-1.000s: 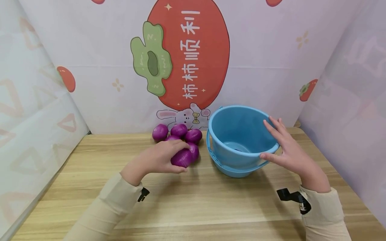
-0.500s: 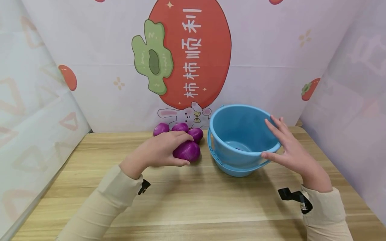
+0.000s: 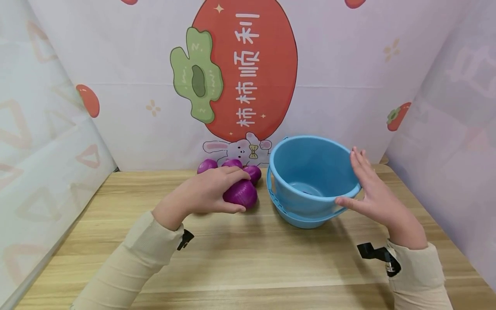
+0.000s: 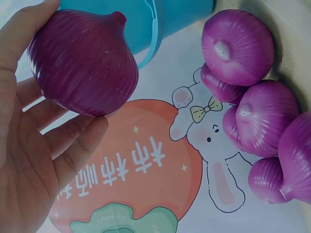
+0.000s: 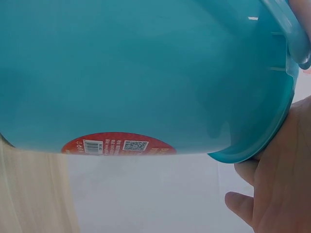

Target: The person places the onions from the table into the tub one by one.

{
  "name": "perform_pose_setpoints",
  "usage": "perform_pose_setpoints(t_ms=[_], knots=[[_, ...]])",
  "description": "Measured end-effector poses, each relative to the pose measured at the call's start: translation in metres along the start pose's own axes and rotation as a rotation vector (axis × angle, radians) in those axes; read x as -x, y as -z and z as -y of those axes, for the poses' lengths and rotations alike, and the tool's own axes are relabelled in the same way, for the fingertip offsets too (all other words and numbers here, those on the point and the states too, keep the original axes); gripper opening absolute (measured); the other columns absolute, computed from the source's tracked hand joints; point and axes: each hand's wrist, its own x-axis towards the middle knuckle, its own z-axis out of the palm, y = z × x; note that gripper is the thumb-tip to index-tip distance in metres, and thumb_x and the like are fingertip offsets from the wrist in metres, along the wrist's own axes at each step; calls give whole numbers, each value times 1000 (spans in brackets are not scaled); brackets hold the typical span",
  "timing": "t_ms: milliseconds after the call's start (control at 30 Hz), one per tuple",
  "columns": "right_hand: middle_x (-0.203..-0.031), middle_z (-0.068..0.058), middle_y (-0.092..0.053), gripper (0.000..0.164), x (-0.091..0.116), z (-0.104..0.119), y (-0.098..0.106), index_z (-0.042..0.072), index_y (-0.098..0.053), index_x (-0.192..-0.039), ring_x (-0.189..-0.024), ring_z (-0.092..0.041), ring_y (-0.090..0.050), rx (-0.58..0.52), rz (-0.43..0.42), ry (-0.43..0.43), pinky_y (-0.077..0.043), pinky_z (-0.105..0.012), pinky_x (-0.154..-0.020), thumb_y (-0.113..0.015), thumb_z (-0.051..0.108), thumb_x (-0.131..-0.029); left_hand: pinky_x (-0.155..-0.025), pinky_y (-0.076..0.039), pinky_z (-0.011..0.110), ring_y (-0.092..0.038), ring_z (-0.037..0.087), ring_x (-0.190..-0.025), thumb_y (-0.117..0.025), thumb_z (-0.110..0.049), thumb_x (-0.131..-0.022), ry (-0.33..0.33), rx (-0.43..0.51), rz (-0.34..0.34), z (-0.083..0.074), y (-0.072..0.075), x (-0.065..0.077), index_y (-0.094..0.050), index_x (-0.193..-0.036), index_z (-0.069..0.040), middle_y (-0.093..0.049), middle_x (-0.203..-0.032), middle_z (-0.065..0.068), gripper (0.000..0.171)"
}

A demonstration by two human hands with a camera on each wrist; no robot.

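Note:
My left hand [image 3: 203,189] holds a purple onion [image 3: 241,194], with the thumb on its near side and the fingers over its far side. In the left wrist view this onion [image 4: 85,63] appears apart from the several others [image 4: 238,47]. My right hand [image 3: 373,196] rests at the right side of the blue bucket [image 3: 302,211], thumb at the front of the rim and fingers extended along the outside. The right wrist view shows the bucket wall [image 5: 131,77] up close. A small dark patch shows on the bucket's floor.
More purple onions [image 3: 253,173] lie in a cluster at the back of the wooden table [image 3: 248,262], left of the bucket. The bucket's handle [image 3: 275,201] hangs down its side. A printed cloth [image 3: 333,64] forms the back wall.
My left hand, with the onion, has shifted slightly up, apart from the cluster. The fingers of my right hand have moved from over the rim to outside it; the bucket stays put.

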Motion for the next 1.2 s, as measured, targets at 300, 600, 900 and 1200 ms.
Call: perform_pose_setpoints(t_ms=[300,600,900,1200], knots=[[-168,-12,4,116,0,3,2,4,-1,-159,-155,-34,11,33,20,-15,-12,-78,-110,-79,40,-81,-89,-58,38,-57,20,-119,-77,-48,-82,-17,-11,-11,-5,5,-4,-55,-136,-15,-61,-129,1,67],[-167,-17,2,115,-1,5,5,5,0,-159,-155,-35,10,57,46,-41,-14,-79,-109,-78,42,-82,-90,-57,34,-58,16,-115,-78,-48,-82,-66,15,-77,-9,9,-12,-56,-134,-15,-62,-126,-2,65],[-168,-12,4,114,1,3,4,5,-1,-159,-155,-34,10,46,36,-35,-13,-78,-110,-78,40,-82,-87,-58,32,-59,15,-114,-80,-47,-79,-113,43,-116,-15,11,-21,-57,-134,-15,-63,-126,-2,67],[-168,-11,4,114,1,3,5,5,-1,-159,-155,-35,10,54,33,-34,-12,-78,-110,-78,41,-82,-84,-58,28,-59,13,-110,-81,-43,-79,-168,55,-141,-24,14,-33,-57,-133,-13,-63,-124,-2,67]])
